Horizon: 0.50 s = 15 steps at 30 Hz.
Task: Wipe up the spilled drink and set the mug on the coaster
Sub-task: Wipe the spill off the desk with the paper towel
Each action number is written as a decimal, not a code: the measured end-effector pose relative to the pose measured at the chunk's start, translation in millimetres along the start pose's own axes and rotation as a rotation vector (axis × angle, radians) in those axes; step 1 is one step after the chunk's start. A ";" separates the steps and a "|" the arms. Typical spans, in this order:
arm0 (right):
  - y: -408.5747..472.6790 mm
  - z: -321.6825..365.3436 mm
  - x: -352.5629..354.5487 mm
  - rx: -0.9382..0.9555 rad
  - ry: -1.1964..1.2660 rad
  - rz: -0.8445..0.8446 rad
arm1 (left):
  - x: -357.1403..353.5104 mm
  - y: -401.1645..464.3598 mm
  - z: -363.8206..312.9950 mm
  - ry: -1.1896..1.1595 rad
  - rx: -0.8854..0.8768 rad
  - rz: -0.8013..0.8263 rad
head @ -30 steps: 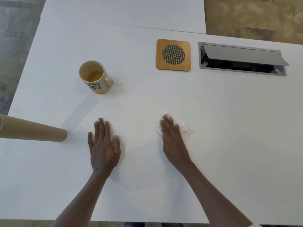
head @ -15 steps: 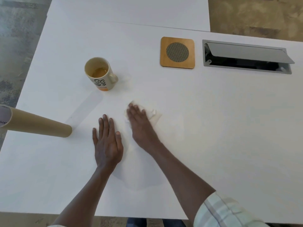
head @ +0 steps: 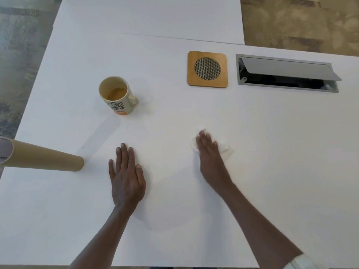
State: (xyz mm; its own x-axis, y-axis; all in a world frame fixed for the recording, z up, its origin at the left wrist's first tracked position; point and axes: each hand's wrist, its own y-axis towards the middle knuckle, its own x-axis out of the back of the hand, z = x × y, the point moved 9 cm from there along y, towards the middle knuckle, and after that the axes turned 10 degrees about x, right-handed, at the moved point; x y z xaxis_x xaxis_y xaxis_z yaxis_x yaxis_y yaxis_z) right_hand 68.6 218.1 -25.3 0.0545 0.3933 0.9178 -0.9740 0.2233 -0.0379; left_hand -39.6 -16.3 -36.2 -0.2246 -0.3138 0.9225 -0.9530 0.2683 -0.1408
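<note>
A crumpled white tissue (head: 223,147) was pressed flat under the open right hand (head: 210,156) mid-bench, the open left hand (head: 126,178) was laid beside it, while the mug (head: 117,96) stood apart from the coaster (head: 207,69) toward the bench's (head: 272,171) far edge.

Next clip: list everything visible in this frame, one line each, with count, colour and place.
table: 1, white, fills most of the view
second table: 1, white, butted against the far edge
mug: 1, cream with dark print and an orange base, upright, far left, some amber drink inside
coaster: 1, wooden with a round mesh centre, far centre, bare
cable hatch: 1, grey, lid up, far right
cardboard tube: 1, tan, lying at the left edge
tissue: 1, white, under the right hand
floor: patterned carpet
left hand: flat on the table
right hand: pressing the tissue
</note>
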 end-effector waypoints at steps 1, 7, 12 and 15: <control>14.8 -7.1 3.5 -0.026 -0.001 -0.022 | -0.1 -0.5 0.0 -0.001 0.000 0.000; 91.5 10.7 -4.8 -0.015 0.057 -0.068 | 0.5 -0.7 -1.1 0.001 -0.012 -0.008; 114.3 83.7 -34.7 0.243 0.133 0.043 | 2.4 -0.5 1.1 -0.060 0.006 -0.021; 91.7 129.8 -55.1 0.394 0.173 0.121 | 3.7 -0.8 2.1 -0.096 0.006 -0.030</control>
State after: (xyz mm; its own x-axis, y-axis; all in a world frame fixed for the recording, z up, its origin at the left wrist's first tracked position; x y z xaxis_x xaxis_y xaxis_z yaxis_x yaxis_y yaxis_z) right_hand -52.2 101.2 -28.1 -0.0616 0.5468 0.8350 -0.9832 -0.1771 0.0434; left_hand -40.1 -19.7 -33.5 -0.2141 -0.4073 0.8878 -0.9607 0.2522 -0.1160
